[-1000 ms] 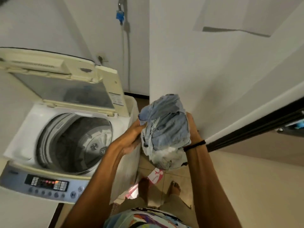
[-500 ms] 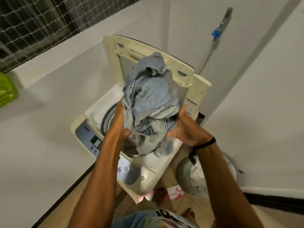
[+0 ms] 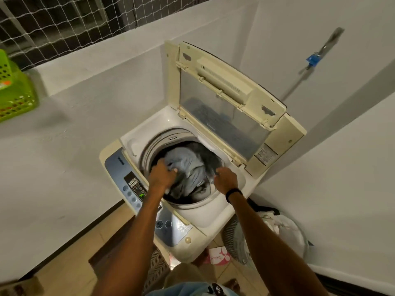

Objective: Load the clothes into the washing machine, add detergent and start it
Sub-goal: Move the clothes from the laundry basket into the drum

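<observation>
A cream top-loading washing machine (image 3: 213, 212) stands in the corner with its lid (image 3: 226, 97) raised. A bundle of pale blue clothes (image 3: 188, 165) lies inside the drum. My left hand (image 3: 161, 177) reaches into the drum at the bundle's left side, fingers curled on the fabric. At the drum's right rim my right hand (image 3: 225, 179), with a black wristband, hovers beside the clothes, its fingers bent; its grip is hidden. The control panel (image 3: 136, 184) with a lit green display runs along the machine's left front.
A laundry basket (image 3: 284, 233) with white items sits on the floor right of the machine. A green plastic crate (image 3: 15, 90) rests on the ledge at far left, under a netted window. A pink packet (image 3: 218, 256) lies on the floor. White walls close in on both sides.
The bundle of clothes, carried between both hands from beside the machine and lifted over the opening, now lies down in the drum. The right hand has come off it.
</observation>
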`<action>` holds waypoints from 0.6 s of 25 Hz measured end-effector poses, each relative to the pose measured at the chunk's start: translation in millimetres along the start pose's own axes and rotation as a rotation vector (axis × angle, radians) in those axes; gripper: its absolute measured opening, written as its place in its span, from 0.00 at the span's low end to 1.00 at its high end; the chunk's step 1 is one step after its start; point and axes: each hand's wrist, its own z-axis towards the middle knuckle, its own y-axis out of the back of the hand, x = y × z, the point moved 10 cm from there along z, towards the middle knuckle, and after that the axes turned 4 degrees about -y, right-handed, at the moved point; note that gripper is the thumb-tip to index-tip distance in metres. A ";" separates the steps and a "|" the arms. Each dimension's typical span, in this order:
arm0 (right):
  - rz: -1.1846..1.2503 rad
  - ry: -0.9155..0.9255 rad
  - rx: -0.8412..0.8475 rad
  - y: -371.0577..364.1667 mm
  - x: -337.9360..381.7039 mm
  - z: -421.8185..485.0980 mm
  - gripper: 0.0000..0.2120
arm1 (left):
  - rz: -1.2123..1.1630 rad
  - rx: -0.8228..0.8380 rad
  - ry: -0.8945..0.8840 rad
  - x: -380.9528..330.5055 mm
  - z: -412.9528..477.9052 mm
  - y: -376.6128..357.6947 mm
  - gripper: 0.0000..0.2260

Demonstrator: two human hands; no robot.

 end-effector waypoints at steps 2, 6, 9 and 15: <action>0.014 0.025 -0.068 11.4 -22.3 -16.2 0.11 | -0.006 0.007 0.026 -3.8 -22.8 -33.0 0.16; 0.511 -0.229 -0.077 7.2 -125.4 -43.0 0.09 | -0.097 0.135 -0.173 -57.7 -81.6 -133.2 0.07; 0.590 -0.383 -0.071 -10.5 -211.3 -63.2 0.06 | -0.111 0.274 -0.149 -68.4 -118.4 -218.5 0.06; 0.438 -0.629 0.287 -70.7 -381.3 -132.1 0.04 | 0.282 0.541 0.035 21.0 -163.7 -379.9 0.06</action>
